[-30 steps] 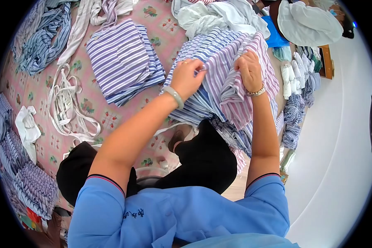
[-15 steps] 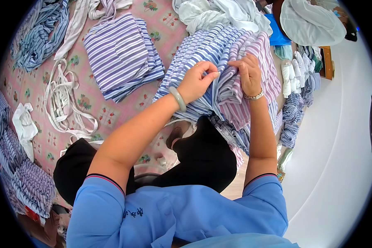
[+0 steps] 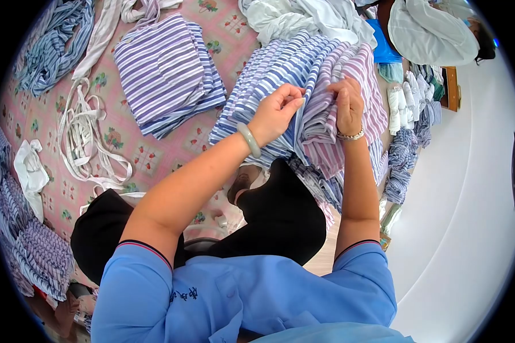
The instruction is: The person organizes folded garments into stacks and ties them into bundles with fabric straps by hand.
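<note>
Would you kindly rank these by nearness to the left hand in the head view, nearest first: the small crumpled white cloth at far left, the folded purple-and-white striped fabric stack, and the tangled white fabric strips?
From the left hand:
1. Folded striped stack, to its upper left.
2. Tangled white strips, farther left.
3. Crumpled white cloth, far left.

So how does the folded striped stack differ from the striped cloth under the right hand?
The folded striped stack shows purple stripes on top; the striped cloth shows pink ones. The stack lies left of the left hand, the cloth beneath the right hand. Both have white stripes.
</note>
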The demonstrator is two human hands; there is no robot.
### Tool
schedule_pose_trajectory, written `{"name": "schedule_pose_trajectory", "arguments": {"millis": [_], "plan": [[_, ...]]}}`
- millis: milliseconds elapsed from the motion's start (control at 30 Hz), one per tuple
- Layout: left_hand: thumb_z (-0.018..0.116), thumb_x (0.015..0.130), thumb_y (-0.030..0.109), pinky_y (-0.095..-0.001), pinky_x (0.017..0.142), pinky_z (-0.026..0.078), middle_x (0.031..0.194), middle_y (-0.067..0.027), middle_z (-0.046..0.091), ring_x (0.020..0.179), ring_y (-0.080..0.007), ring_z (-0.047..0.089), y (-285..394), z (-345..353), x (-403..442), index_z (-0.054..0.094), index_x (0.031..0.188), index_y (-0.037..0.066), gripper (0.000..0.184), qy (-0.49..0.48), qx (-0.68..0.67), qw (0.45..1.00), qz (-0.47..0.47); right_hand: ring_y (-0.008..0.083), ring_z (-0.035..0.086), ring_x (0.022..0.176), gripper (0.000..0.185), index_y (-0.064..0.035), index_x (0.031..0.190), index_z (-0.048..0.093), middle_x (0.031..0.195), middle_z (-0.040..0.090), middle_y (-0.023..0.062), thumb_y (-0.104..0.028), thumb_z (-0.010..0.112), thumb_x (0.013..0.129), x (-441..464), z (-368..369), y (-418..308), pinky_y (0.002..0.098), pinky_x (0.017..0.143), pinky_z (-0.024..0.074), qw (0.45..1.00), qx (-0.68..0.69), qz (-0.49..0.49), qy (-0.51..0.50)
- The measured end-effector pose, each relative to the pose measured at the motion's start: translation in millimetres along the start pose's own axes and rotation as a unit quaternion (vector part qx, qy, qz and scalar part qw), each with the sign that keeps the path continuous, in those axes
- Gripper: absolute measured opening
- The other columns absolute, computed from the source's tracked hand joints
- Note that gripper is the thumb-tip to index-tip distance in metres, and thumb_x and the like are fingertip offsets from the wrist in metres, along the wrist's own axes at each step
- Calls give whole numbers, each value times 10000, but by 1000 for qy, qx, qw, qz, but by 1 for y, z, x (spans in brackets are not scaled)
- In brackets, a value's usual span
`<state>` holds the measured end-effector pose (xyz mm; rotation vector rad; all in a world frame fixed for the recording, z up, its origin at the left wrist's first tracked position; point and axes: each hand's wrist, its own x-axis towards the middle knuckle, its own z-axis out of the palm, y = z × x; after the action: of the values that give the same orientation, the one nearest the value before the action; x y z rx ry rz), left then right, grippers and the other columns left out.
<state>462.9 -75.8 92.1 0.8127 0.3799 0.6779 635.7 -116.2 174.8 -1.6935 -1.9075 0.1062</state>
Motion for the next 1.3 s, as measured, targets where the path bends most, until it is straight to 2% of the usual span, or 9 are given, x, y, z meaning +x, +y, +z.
{"name": "schedule_pose_trajectory", "arguments": {"millis": [200, 233, 267, 600, 667, 700, 800, 933, 1300], "plan": [[493, 909, 96, -162, 637, 360, 1028, -7, 519, 703, -13, 380, 0, 8, 0, 496, 874, 67, 46, -7, -1, 1000, -1, 212, 447, 662, 324, -92, 1014, 650, 622, 495, 32, -264, 398, 905, 12, -5, -14, 338, 751, 340, 992, -81, -32, -95], [510, 894, 86, -175, 614, 364, 894, 10, 516, 684, -22, 396, -1, 11, 1, 512, 895, 48, 39, 6, -4, 1000, 27, 212, 447, 662, 324, -92, 1014, 650, 622, 495, 32, -264, 398, 905, 15, -6, -16, 338, 751, 340, 992, -81, -32, -96], [527, 879, 76, -188, 591, 368, 759, 26, 514, 665, -31, 413, -1, 13, 1, 528, 917, 28, 61, 19, -7, 998, 54, 210, 443, 660, 322, -98, 997, 657, 624, 500, 29, -274, 405, 901, 17, -6, -19, 336, 745, 338, 987, -95, -50, -120], [546, 850, 84, -247, 664, 435, 798, -28, 578, 723, -101, 516, 7, 9, -3, 548, 878, 0, 88, -29, 53, 998, 24, 227, 445, 644, 336, -82, 683, 591, 613, 509, 38, -266, 406, 895, 13, -1, -12, 344, 741, 340, 988, -70, -71, -118], [563, 819, 98, -321, 720, 451, 856, -97, 607, 798, -223, 575, 9, -6, 1, 566, 893, -3, 126, 3, 273, 935, 226, 227, 445, 641, 340, -80, 663, 576, 610, 506, 39, -249, 396, 898, 8, 0, -8, 345, 742, 340, 990, -69, -63, -102], [587, 793, 137, -385, 801, 429, 952, -142, 600, 901, -315, 557, 11, -19, 3, 577, 942, 15, 193, 37, 332, 916, 220, 228, 445, 639, 347, -79, 644, 562, 607, 503, 40, -233, 387, 901, 6, 2, -6, 345, 742, 340, 992, -69, -54, -87], [615, 784, 191, -380, 823, 411, 994, -133, 590, 909, -289, 552, 9, -44, -2, 576, 970, 36, 245, 176, 437, 867, 163, 228, 446, 641, 359, -79, 627, 551, 596, 493, 40, -213, 371, 907, 5, 4, -7, 343, 744, 340, 995, -57, -48, -71], [683, 728, 302, -365, 820, 404, 938, -132, 574, 902, -281, 536, -8, -50, -11, 573, 994, 46, 385, 153, 416, 894, 60, 226, 445, 638, 364, -75, 620, 548, 594, 499, 36, -202, 367, 910, 7, 9, -13, 341, 748, 341, 995, -66, -43, -66], [700, 683, 238, -381, 841, 384, 1006, -54, 549, 979, -301, 461, -5, -36, -8, 657, 849, 138, 199, 155, 462, 872, 37, 227, 433, 624, 366, -62, 615, 549, 594, 504, 42, -183, 365, 907, 6, 12, -10, 338, 733, 337, 996, -57, -42, -56]]}}
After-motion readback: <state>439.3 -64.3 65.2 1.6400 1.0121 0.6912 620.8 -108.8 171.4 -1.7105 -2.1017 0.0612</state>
